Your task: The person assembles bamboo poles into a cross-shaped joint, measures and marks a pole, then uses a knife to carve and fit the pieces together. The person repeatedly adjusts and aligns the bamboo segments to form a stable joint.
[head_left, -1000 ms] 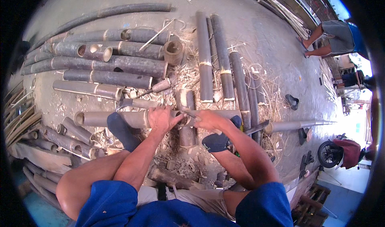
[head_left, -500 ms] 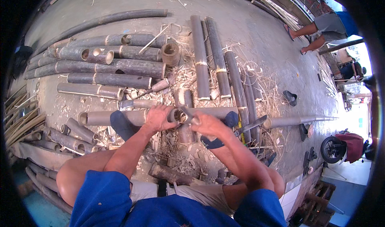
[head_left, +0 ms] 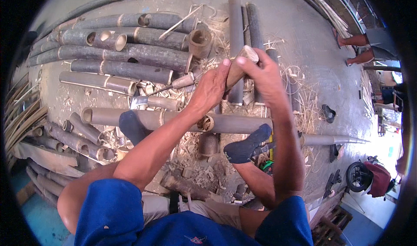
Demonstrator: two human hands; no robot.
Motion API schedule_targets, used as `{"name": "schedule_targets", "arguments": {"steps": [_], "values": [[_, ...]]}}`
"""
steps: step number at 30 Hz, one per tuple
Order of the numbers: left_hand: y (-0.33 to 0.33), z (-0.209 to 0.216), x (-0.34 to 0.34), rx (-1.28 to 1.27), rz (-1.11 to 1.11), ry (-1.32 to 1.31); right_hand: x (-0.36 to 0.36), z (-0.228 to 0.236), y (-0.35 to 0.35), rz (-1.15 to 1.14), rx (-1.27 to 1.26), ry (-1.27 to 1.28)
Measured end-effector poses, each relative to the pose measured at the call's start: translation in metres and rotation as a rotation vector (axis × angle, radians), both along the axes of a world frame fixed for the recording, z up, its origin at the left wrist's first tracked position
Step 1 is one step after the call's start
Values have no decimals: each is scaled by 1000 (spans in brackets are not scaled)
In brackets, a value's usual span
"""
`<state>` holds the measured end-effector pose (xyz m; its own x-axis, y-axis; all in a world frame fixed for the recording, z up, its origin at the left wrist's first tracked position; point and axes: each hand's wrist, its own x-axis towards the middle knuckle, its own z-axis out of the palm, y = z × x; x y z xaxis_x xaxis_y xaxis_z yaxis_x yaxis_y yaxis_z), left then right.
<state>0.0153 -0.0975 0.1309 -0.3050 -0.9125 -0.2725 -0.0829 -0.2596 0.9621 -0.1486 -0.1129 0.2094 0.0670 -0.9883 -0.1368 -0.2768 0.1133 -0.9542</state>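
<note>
Both my hands are raised over the work area around a stubby brown wooden piece (head_left: 236, 74) with a pale end. My left hand (head_left: 208, 89) is against its left side, thumb pointing up. My right hand (head_left: 266, 78) grips its upper end, with the thumb across it. Below lies a bamboo pole (head_left: 178, 120) with a rough-edged hole near its middle, running sideways between my dark-socked feet (head_left: 247, 144). A wooden-handled tool (head_left: 183, 81) and a blade with a thick pale handle (head_left: 163, 102) rest on shavings left of my hands.
Several dark bamboo lengths (head_left: 130, 54) lie at the far left, some with cut holes. Upright in the picture, more poles (head_left: 236, 28) lie ahead. A short bamboo ring (head_left: 200, 44) stands among shavings. Another person's legs (head_left: 356, 50) show at the far right, above a motorbike (head_left: 360, 176).
Both hands have risen away from the pole's hole, where the right hand worked with a tool. They now hold the wooden piece together. The view has shifted, and my right foot shows more.
</note>
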Motion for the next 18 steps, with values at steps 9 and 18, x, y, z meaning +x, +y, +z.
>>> {"name": "schedule_targets", "arguments": {"steps": [9,18], "values": [[42,-93,-10,545,745,388,105,-154,-23,148,293,-24],[45,-125,-18,594,456,465,79,-192,-14,-45,438,48]]}}
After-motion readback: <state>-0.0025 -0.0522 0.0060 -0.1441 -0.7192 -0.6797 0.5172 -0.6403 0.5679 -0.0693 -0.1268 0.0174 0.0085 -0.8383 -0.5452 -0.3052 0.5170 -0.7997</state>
